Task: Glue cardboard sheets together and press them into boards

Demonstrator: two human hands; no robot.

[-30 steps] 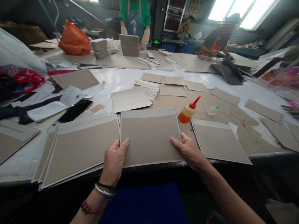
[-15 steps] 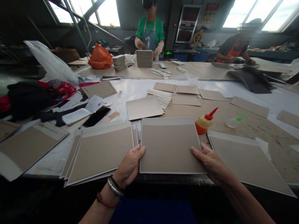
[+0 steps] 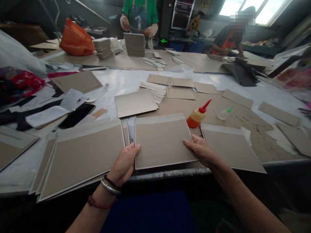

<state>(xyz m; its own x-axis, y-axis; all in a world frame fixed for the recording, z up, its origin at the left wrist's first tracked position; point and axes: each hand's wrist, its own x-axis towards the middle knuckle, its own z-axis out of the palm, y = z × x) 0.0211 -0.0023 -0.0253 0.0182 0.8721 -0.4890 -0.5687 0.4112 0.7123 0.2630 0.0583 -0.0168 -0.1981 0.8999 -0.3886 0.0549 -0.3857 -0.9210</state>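
Note:
Between my two hands is a grey-brown cardboard panel (image 3: 161, 139) with pale borders, tilted at the table's front edge. My left hand (image 3: 125, 160) grips its left side, thumb on the face and fingers behind. At the lower right side my right hand (image 3: 200, 149) pinches it the same way. Left of it lies a stack of similar panels (image 3: 85, 155), and on the right rests another panel (image 3: 228, 145). Just behind the held panel stands a bottle of orange liquid (image 3: 196, 116) with a red nozzle.
A small bottle with a green tip (image 3: 224, 113) lies farther right. Behind are a pale panel (image 3: 134, 103), a fan of strips (image 3: 155, 92) and several small card pieces (image 3: 181, 93). A phone (image 3: 76, 116) and notebook (image 3: 46, 116) lie left. Two people work across the table.
My view has turned down and to the right, so the scene sits farther left. Both hands still hold the panel, now slightly tilted. The person in green has lifted a thin piece.

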